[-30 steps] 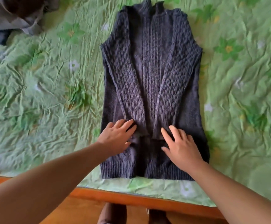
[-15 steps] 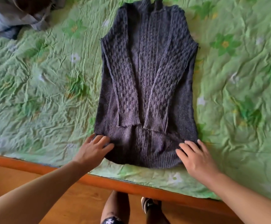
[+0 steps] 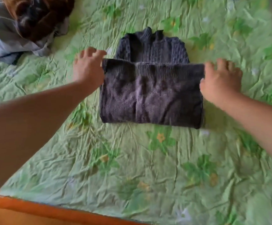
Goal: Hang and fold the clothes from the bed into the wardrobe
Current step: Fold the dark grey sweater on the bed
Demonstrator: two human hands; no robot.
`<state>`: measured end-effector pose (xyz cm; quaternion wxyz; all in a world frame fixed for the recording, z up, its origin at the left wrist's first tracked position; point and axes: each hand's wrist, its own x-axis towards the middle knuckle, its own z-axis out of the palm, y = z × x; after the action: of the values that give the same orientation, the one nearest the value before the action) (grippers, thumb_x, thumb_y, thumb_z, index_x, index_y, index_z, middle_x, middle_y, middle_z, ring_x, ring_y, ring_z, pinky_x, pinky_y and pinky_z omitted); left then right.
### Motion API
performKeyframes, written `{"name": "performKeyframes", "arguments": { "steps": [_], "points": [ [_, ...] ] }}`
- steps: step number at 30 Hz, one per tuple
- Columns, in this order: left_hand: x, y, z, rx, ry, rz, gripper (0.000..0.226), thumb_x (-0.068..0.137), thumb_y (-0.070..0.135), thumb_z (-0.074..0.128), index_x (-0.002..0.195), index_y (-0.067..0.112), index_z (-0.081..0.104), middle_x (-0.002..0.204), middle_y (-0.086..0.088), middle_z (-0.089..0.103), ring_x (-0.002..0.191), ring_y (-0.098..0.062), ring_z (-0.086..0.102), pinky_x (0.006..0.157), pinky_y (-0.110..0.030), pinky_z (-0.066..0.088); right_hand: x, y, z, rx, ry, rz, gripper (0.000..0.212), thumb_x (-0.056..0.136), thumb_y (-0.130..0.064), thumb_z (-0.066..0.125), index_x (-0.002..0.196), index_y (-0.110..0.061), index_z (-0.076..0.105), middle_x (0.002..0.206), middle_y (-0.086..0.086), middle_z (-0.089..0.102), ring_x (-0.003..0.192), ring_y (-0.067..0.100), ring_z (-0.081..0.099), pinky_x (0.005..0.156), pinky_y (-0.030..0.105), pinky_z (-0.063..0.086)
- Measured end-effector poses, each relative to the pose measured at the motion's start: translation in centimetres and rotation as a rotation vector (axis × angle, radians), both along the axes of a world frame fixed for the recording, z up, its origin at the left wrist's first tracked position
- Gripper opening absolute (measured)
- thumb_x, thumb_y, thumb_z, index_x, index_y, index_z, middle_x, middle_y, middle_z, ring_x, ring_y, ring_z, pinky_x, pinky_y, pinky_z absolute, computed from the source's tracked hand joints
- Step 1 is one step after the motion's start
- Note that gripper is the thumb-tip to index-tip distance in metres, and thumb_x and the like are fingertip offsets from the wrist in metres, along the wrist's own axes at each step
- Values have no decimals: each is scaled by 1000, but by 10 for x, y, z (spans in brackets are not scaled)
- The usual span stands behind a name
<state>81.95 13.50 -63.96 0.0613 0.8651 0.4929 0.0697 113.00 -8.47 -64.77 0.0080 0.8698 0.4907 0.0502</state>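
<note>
I have the dark knitted sweater folded in half on the bed, its lower part turned up over the chest so that the ribbed hem runs straight across just below the shoulders. The collar and the tops of both shoulders show beyond that hem, on the far side from me. My left hand is at the hem's left corner, fingers curled over it and pinching the knit; the thumb is tucked out of sight beneath. My right hand is at the right corner, knuckles up and fingers bent, gripping the edge there in the same way, though the picture is blurred and I cannot make out exactly how the fingertips close. Between my two hands the hem is pulled flat and level. The fold nearest me is a thick rounded edge, and the whole sweater lies on the green flowered bedspread, towards the far middle of the bed and well back from the near side. Both my forearms reach out across the crumpled cover. At the far left a heap of clothes lies on the bedspread, a pale grey garment with something brown and dark bundled on top of it, apart from the sweater. The orange wooden bed frame shows along the bottom left edge.
</note>
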Motion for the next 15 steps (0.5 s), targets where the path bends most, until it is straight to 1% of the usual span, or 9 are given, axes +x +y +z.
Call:
{"name": "performKeyframes", "arguments": {
  "steps": [2,3,5,7,8,10,12,13,15],
  "points": [
    [8,-22,-22,-64,25,-171,58,90,10,55,145,27,46,151,-8,39,136,-30,38,109,-52,40,-34,-4,-17,-60,100,181,59,87,-39,57,138,-12,49,132,19,49,120,43,48,95,56,45],
    [7,-41,-40,-125,67,-295,58,93,24,57,149,28,40,155,-7,35,141,-29,34,112,-52,37,-56,-12,-30,-179,181,272,67,90,-49,52,147,-15,42,142,16,46,130,40,44,102,55,43],
    [-6,-79,-82,-221,247,-513,80,91,48,59,158,28,21,165,-6,20,151,-27,19,120,-50,26,-91,-31,-60,-538,257,356,81,95,-58,48,160,-24,15,166,9,16,152,30,17,119,56,24],
    [-19,-101,-121,-209,391,-601,96,89,51,60,161,27,1,169,-5,3,155,-24,5,123,-48,17,-105,-44,-90,-652,266,291,87,98,-44,52,160,-30,-7,169,-1,-10,155,28,-4,122,60,10],
    [-21,-104,-134,-181,393,-586,95,91,43,60,160,27,-2,169,-4,1,155,-24,2,123,-49,17,-106,-46,-103,-626,260,244,87,98,-31,53,160,-31,-9,169,-3,-11,155,29,-3,121,60,12],
    [-17,-99,-149,-138,335,-547,83,95,25,54,161,26,4,169,-5,3,155,-25,4,123,-47,19,-105,-41,-118,-528,166,223,83,93,-12,54,161,-26,10,168,3,11,151,36,20,115,60,28],
    [-9,-91,-151,-133,296,-542,70,98,18,49,160,23,17,167,-10,12,154,-28,13,121,-44,25,-105,-30,-125,-393,29,276,59,88,-8,53,147,-16,46,144,11,50,121,41,51,89,55,48],
    [-6,-89,-152,-149,283,-548,65,99,15,47,159,21,23,166,-12,18,153,-30,19,120,-44,28,-106,-27,-128,-316,-34,307,45,88,-9,50,131,-13,59,123,12,58,103,39,56,76,50,49],
    [-7,-90,-152,-174,248,-547,55,100,12,40,155,16,35,162,-16,28,150,-33,28,118,-43,33,-106,-25,-128,-228,-67,346,25,86,-10,46,103,-13,63,97,10,56,84,36,53,63,44,43]
  ]
}}
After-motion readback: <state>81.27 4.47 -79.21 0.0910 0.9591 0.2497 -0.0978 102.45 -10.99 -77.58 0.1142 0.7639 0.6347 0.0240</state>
